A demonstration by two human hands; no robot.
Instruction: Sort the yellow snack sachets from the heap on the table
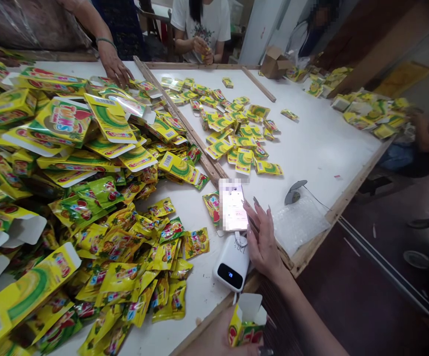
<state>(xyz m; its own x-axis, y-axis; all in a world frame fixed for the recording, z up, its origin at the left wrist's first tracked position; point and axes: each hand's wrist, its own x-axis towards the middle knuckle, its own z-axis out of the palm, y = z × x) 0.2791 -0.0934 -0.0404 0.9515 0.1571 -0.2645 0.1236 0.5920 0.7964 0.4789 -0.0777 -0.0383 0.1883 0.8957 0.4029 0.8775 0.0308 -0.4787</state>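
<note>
My left hand (214, 338), partly cut off by the bottom edge, grips a small yellow candy box (247, 324) whose top flaps stand open. My right hand (262, 240) has its fingers stretched out along the right side of a lit smartphone (233, 205); the thumb side is close to its edge, and whether it touches the screen I cannot tell. A white power bank (232, 264) with a small display is plugged into the phone. Beneath the phone lies a green and yellow candy packet or box (211, 207). Loose candy sachets (121, 282) are heaped left of both hands.
Opened yellow boxes (62, 121) pile high at left. A wooden strip (180, 121) divides the white table (299, 148); filled-looking boxes (236, 123) lie beyond it. Bubble wrap (303, 220) rests near the right edge. A co-worker's hand (114, 64) touches the pile; others sit behind.
</note>
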